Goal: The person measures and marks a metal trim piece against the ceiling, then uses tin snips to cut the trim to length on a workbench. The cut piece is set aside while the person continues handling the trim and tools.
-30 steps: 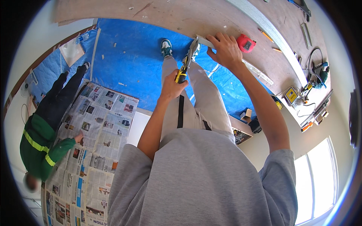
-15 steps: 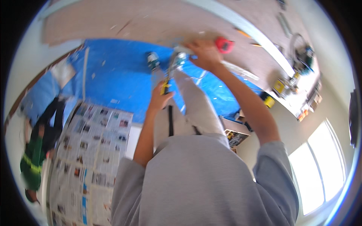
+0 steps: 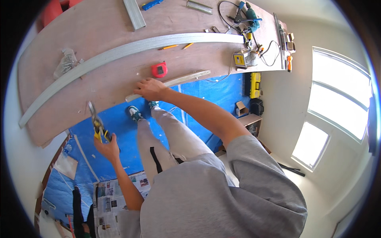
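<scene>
While left grip (image 3: 108, 148) clasps snips (image 3: 95, 119), right grip (image 3: 151, 89) touches strip (image 3: 186, 78).

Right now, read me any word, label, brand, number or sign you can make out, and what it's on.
None reads clearly.
Newspaper sheets: print too small.
Red tape measure: markings too small.
Yellow label at the table's right end: too small.

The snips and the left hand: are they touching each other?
Touching: the head view shows the left hand gripping the snips by their yellow handles.
</scene>
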Motion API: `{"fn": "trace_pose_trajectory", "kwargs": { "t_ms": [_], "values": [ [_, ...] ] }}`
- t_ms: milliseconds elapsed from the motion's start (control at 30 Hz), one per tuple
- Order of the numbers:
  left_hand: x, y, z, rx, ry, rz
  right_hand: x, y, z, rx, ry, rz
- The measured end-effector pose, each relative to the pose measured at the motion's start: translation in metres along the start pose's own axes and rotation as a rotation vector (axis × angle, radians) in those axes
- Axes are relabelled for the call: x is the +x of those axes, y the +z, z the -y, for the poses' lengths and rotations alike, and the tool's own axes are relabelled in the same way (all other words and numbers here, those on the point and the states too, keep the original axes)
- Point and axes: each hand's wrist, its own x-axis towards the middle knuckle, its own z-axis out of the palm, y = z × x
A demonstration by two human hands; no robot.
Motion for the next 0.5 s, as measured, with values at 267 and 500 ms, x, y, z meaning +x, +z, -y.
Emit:
{"fn": "trace_pose_trajectory", "kwargs": {
  "t_ms": [267, 500],
  "values": [
    [0.106, -0.003, -0.029, 0.442, 0.331, 0.094, -0.042, -0.044, 0.037, 0.2, 0.161, -0.405],
    [0.148, 0.017, -0.035, 0.3, 0.515, 0.178, -0.126, -0.078, 0.058, 0.118, 0.341, -0.36]
  ]
}}
